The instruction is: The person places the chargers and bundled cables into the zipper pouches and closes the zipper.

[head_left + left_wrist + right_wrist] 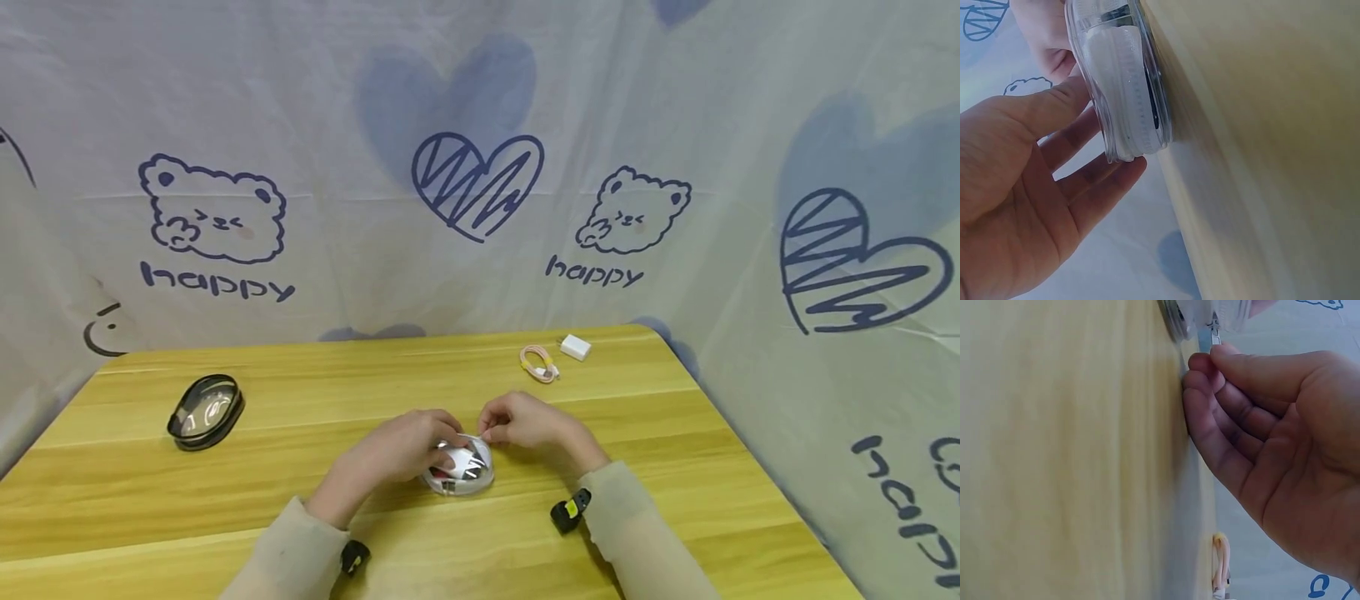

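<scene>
A small rounded clear zip case (480,473) with a whitish edge rests on the wooden table in front of the person. Something white with dark marks shows through its clear top. The left hand (408,443) holds the case from its left side, thumb against one face and fingers around the far edge, as the left wrist view of the case (1124,94) shows. At the far right of the case, the right hand (528,423) pinches a small metal zipper pull (1215,337) between thumb and index finger, its other fingers curled.
A black-rimmed clear case (206,412) lies at the table's left. Toward the back right are a coiled pink cable (531,367) with yellow ties and a white charger plug (575,347). A printed cloth (337,100) hangs behind the wooden table (315,375).
</scene>
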A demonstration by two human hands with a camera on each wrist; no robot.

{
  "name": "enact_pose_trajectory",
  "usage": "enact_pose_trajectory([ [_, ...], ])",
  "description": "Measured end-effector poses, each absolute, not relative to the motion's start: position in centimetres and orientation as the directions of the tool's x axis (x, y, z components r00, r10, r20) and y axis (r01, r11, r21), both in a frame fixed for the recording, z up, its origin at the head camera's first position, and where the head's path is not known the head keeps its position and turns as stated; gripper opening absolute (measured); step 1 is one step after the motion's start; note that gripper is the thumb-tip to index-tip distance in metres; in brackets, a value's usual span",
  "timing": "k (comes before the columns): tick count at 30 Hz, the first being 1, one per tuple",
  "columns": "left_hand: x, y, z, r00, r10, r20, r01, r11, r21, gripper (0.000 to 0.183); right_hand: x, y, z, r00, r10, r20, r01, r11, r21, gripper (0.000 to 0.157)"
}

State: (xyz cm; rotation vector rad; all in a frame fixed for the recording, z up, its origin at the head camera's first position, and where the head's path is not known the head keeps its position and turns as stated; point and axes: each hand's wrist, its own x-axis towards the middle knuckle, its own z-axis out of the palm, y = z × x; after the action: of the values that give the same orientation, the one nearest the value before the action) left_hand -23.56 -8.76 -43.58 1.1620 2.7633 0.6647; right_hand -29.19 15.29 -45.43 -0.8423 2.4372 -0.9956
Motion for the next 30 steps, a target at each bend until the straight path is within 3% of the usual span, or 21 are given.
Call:
enact_pose_trajectory([
  [15, -23.7, -8.6, -43.8, -0.707, 0.7, 0.1, 0.666, 0.611, 0.428, 0.026, -29.4, 15.4, -45.7, -0.725, -0.687, -0.06, -0.451, 0.539, -0.711, 0.014],
  [30, -22.8, -8.0, -43.5, -0.777, 0.625, 0.078, 0.601, 0.698, 0.39, 0.016, -29.3, 16.2, -44.9, -0.716, -0.695, -0.065, -0.481, 0.559, -0.675, 0.014],
])
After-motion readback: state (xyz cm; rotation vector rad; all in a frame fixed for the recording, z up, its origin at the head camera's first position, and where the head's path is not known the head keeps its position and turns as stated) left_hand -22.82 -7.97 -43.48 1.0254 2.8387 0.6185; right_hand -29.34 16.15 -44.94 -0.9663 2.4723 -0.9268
